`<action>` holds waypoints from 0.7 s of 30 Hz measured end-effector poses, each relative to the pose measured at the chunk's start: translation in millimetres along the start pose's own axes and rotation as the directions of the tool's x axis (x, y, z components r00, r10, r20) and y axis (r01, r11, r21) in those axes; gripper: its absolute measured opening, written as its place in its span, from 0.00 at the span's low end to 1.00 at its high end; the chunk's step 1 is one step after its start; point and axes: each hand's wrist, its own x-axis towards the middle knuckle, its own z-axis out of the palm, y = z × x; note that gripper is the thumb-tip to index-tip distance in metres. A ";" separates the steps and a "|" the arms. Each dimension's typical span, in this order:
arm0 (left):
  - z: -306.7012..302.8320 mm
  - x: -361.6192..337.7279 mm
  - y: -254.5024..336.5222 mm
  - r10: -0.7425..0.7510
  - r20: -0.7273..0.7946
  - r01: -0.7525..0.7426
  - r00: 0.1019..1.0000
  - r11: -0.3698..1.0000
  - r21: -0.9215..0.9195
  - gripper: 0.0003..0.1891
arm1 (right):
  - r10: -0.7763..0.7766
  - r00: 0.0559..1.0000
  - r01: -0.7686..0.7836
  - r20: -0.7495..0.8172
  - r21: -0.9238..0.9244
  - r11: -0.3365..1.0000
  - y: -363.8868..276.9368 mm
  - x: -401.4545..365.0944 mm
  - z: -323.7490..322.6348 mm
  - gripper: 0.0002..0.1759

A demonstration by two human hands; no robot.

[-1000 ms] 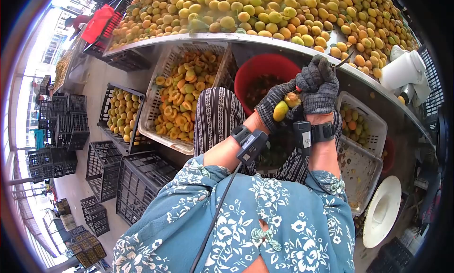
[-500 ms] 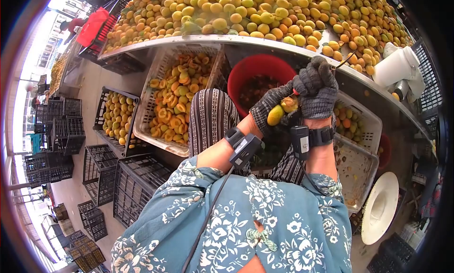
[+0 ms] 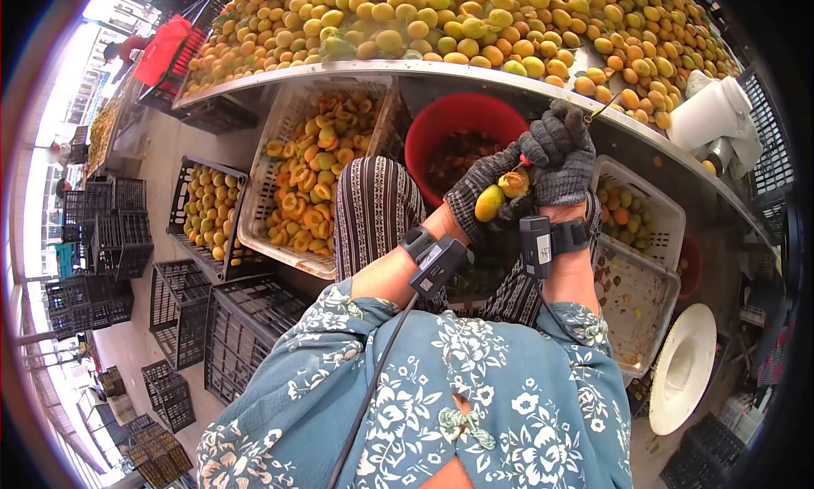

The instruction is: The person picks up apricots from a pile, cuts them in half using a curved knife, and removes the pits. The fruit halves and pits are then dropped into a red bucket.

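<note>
My left hand [image 3: 482, 188], in a dark knit glove, is closed around an apricot [image 3: 489, 203] that shows yellow-green at its lower end. Torn orange flesh [image 3: 514, 183] shows beside it, between the two hands. My right hand [image 3: 558, 154], gloved alike, is clenched against the left fingers. From its far side sticks a thin, dark tool tip [image 3: 603, 108], and a bit of red shows at its near side; the rest of the tool is hidden in the fist. Behind the hands stands a red bucket [image 3: 424, 116] with dark brown pits inside.
Apricots heap on the metal-edged table [image 3: 339, 68] ahead. A crate of split apricots [image 3: 315, 171] stands left of my knee, with a black crate [image 3: 180, 192] beyond. At right are a crate of whole apricots [image 3: 674, 226], a tray [image 3: 653, 353], a pale hat [image 3: 681, 370] and a white bucket [image 3: 708, 114].
Both hands have shifted slightly left, still together on the apricot. The tool tip has swung a little left, and more torn flesh faces me.
</note>
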 end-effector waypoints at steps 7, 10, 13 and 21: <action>-8.0 -4.1 9.5 -0.117 0.176 0.106 0.977 0.992 0.074 0.14 | -0.038 0.998 0.036 0.044 0.046 0.998 -6.9 -2.2 -4.9 0.13; -28.5 15.7 9.1 -0.009 0.047 0.000 0.999 0.981 0.193 0.16 | -0.183 0.973 0.179 -0.142 -0.038 0.983 -20.2 -4.3 5.4 0.15; -25.9 16.9 17.2 0.258 -0.133 -0.176 0.957 0.881 0.440 0.21 | -0.257 0.948 0.137 -0.190 -0.483 0.865 -45.2 -13.6 12.1 0.14; -52.9 34.2 17.1 0.350 -0.012 -0.307 0.937 0.837 0.453 0.20 | -0.108 0.867 -0.294 -0.487 -0.673 0.679 10.6 -41.3 17.6 0.09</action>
